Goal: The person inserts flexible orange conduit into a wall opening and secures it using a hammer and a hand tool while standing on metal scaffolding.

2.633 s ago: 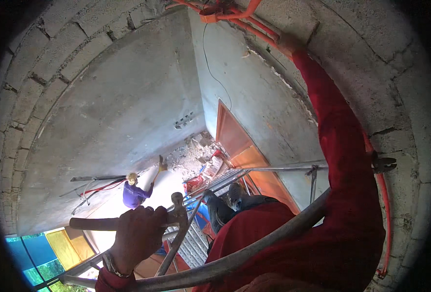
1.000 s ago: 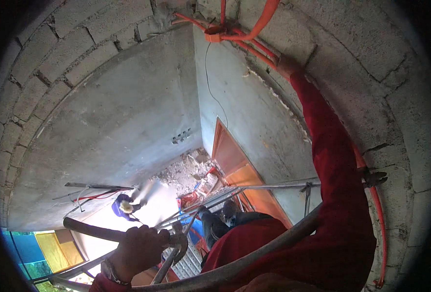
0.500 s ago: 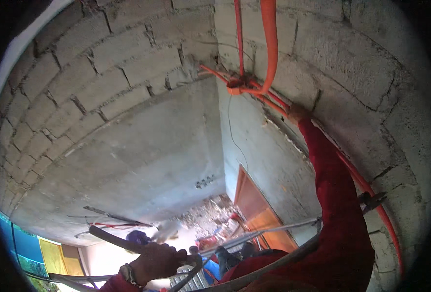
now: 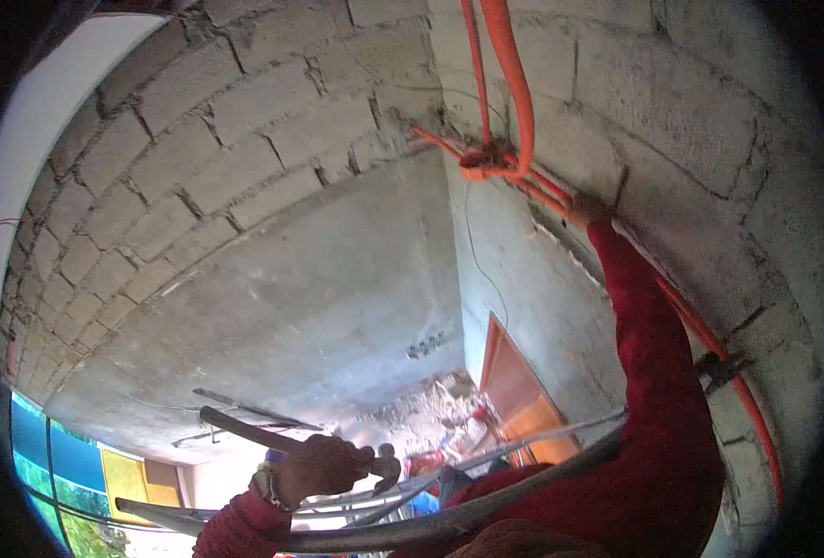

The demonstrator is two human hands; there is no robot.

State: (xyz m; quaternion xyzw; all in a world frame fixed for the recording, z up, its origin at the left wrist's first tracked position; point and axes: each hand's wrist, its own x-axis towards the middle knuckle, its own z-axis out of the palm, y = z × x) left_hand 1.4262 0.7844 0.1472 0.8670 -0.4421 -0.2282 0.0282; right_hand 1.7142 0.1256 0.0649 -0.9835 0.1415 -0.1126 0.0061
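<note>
Orange conduit [image 4: 537, 193] looks light, bendy, best held mid-run; right hand [image 4: 583, 211] touches it, grip unclear; left hand [image 4: 323, 465] clenches a hammer [image 4: 249, 430].

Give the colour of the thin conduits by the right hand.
Orange-red conduits, best in the head view.

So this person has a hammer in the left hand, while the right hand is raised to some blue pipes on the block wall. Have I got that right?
Not quite: the pipes are orange, not blue. The head view shows the right hand raised to orange pipes on the block wall, with a hammer in the left hand.
</note>
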